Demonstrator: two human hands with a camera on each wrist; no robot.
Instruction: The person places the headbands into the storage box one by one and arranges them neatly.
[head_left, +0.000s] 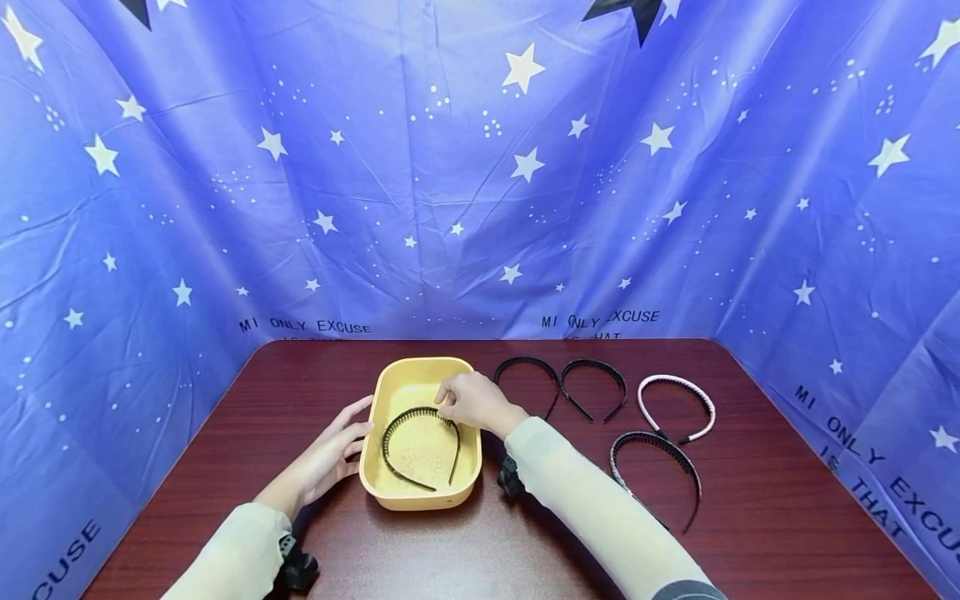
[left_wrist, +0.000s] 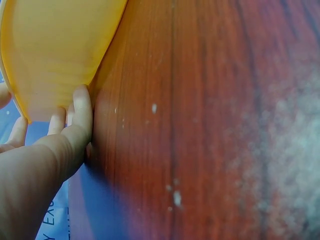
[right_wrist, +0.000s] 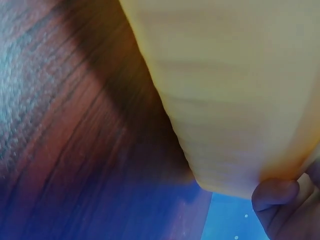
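A black toothed headband lies inside the yellow tray on the counter — the right hand pinches its top. The left hand rests straight-fingered against the tray's left wall — four more headbands lie to the right.

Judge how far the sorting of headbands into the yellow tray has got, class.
Done: one black headband lies inside the yellow tray. In hand: the right hand touches that headband's top with its fingers, while the left hand rests open against the tray's side. Left: four headbands sit on the table, namely two black ones, a pink-white one and a dark one.
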